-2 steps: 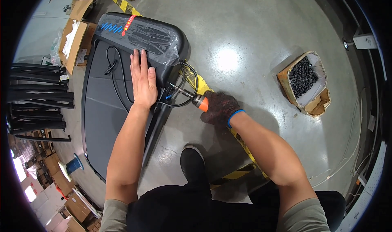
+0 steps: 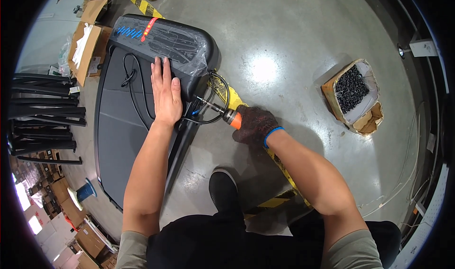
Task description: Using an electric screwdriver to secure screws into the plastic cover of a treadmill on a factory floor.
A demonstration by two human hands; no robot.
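Note:
A black treadmill (image 2: 121, 127) lies flat on the concrete floor, its front cover (image 2: 175, 44) partly wrapped in clear plastic. My bare left hand (image 2: 166, 93) rests flat on that cover's near edge, fingers apart. My right hand (image 2: 253, 124) wears a dark knit glove with a blue cuff and grips a screwdriver (image 2: 219, 111) by its orange handle. The metal shaft points left, its tip at the side of the cover, next to looped black cables (image 2: 213, 103).
A cardboard box of black screws (image 2: 350, 91) stands at the right. Open cartons (image 2: 87, 46) lie at the upper left, black metal frames (image 2: 42, 117) are stacked at the left. Yellow-black tape (image 2: 237, 103) crosses the floor. My black shoe (image 2: 222, 186) is below the tool.

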